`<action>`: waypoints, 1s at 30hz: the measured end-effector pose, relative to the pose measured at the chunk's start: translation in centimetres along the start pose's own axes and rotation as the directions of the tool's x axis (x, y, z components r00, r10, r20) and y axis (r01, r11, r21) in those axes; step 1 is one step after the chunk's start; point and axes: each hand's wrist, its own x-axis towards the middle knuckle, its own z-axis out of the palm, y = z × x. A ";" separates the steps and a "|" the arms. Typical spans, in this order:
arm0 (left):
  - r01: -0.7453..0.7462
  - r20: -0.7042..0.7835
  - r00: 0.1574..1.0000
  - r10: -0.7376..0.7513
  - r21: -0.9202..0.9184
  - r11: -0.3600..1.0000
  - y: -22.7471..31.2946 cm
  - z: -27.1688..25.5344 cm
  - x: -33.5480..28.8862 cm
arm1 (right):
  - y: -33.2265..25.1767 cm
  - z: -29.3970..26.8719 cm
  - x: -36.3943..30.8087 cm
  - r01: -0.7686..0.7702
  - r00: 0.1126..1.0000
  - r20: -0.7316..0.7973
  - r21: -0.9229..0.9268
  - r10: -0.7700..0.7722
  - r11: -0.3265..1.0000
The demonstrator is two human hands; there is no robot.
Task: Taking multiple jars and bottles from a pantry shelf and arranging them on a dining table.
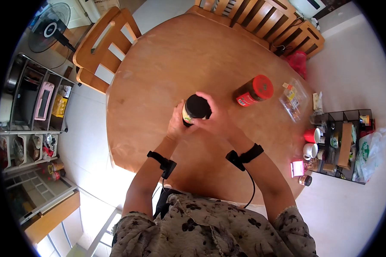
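Gripping dark jar [197, 106] btwn both hands, out in front of torso, w/ blk lid turned up toward cam. Cupping L side of it w/ left hand [176, 122], beside pale yellow label; curving right hand [214, 118] round R side, w/ fingers bent over lid rim & thumb down nr. label. Holding neither hand spread flat nor pressed palm to palm. Can't tell if resting jar on brown table [158, 77] or holding it just above. Wearing blk straps on both forearms. Farther off to R, well apart from hands, on same tbl: red-lidded jar [252, 91], then clear plastic container [294, 100] nr. edge, w/ contents hard to make out. Past that, at far R: blk rack [336, 115], w/ red mug [312, 135] & white mug [310, 150] just beside. At upper L: wooden chair [98, 45] drawn close to tbl, w/ fan [50, 30] behind.
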 end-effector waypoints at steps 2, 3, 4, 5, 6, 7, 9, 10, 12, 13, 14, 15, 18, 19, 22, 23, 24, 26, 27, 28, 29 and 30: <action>0.012 0.065 0.998 -0.016 0.062 0.998 1.4 -0.8 -0.1 | 0.4 0.1 0.1 -0.226 0.966 0.026 0.563 0.257 0.795; 0.098 0.113 0.988 -0.106 0.075 0.992 1.3 -1.1 -0.3 | 0.8 -0.3 0.5 -0.225 0.952 -0.013 0.644 0.304 0.732; 0.131 0.120 0.981 -0.153 0.175 0.976 1.4 -1.1 -0.7 | 1.2 -1.1 0.5 -0.208 0.939 -0.050 0.704 0.340 0.679; 0.236 0.090 0.969 -0.232 -0.031 0.971 -0.1 -1.4 -1.5 | 1.1 -1.1 1.1 -0.206 0.930 -0.022 0.795 0.367 0.570; 0.324 0.087 0.946 -0.313 -0.250 0.912 -0.6 -1.3 -1.7 | 1.1 -1.4 1.2 -0.206 0.914 0.005 0.867 0.405 0.453; 0.329 0.085 0.944 -0.317 -0.249 0.911 -1.1 -1.7 -2.2 | 1.1 -1.8 1.0 -0.210 0.914 0.011 0.867 0.406 0.451; 0.274 0.192 0.932 -0.309 0.186 0.944 0.6 -2.4 -1.1 | 0.5 -3.5 0.3 -0.234 0.918 0.089 0.909 0.386 0.345; 0.277 0.195 0.930 -0.311 0.183 0.943 0.5 -2.2 -1.1 | 0.8 -3.7 -0.2 -0.236 0.916 0.089 0.908 0.391 0.345; 0.297 0.153 0.941 -0.302 0.054 0.953 0.0 -2.1 -0.4 | 1.1 -4.0 -0.9 -0.156 0.919 -0.100 0.794 0.381 0.587; 0.298 0.153 0.941 -0.303 0.056 0.953 -0.3 -2.1 -0.2 | 1.2 -4.2 -1.6 -0.158 0.919 -0.099 0.795 0.381 0.586; 0.322 0.155 0.933 -0.325 0.045 0.946 -0.2 -2.0 0.4 | 1.2 -4.4 -2.4 -0.160 0.925 -0.166 0.647 0.343 0.745; 0.347 0.159 0.924 -0.348 0.035 0.937 -0.2 -2.0 0.8 | 1.3 -4.6 -3.3 -0.160 0.930 -0.222 0.469 0.292 0.868; 0.332 0.182 0.922 -0.341 0.078 0.940 0.3 -1.6 2.8 | 2.5 -5.1 -6.2 -0.184 0.934 -0.273 0.186 0.230 0.965; 0.333 0.187 0.921 -0.341 0.077 0.940 0.2 -1.4 3.3 | 3.4 -5.1 -7.2 -0.188 0.932 -0.275 0.186 0.235 0.964; 0.280 0.252 0.920 -0.302 0.118 0.953 0.8 0.2 4.8 | 6.3 -5.2 -9.7 -0.215 0.900 -0.349 0.164 0.260 0.963; 0.315 0.263 0.906 -0.332 0.106 0.943 0.6 0.5 4.8 | 7.0 -4.6 -10.0 -0.292 0.867 -0.388 0.108 0.311 0.950; 0.348 0.277 0.891 -0.360 0.094 0.933 0.5 0.7 4.9 | 7.6 -4.0 -10.2 -0.370 0.829 -0.431 0.056 0.357 0.927; 0.355 0.268 0.902 -0.339 -0.013 0.935 -0.4 0.7 4.7 | 8.9 -2.5 -9.5 -0.415 0.809 -0.448 0.026 0.381 0.910; 0.363 0.249 0.913 -0.324 -0.130 0.923 -0.7 0.8 4.9 | 9.2 -1.8 -9.0 -0.457 0.793 -0.460 -0.015 0.400 0.889; 0.379 0.250 0.912 -0.326 -0.203 0.903 -0.9 0.7 5.0 | 9.4 -1.1 -8.5 -0.464 0.780 -0.477 -0.005 0.405 0.886; 0.437 0.263 0.891 -0.370 -0.274 0.857 -0.8 0.5 4.9 | 9.8 -0.5 -8.1 -0.418 0.801 -0.479 -0.018 0.359 0.908; 0.492 0.283 0.867 -0.410 -0.358 0.794 -0.1 0.8 4.8 | 10.3 -0.5 -8.1 -0.378 0.815 -0.489 -0.040 0.311 0.925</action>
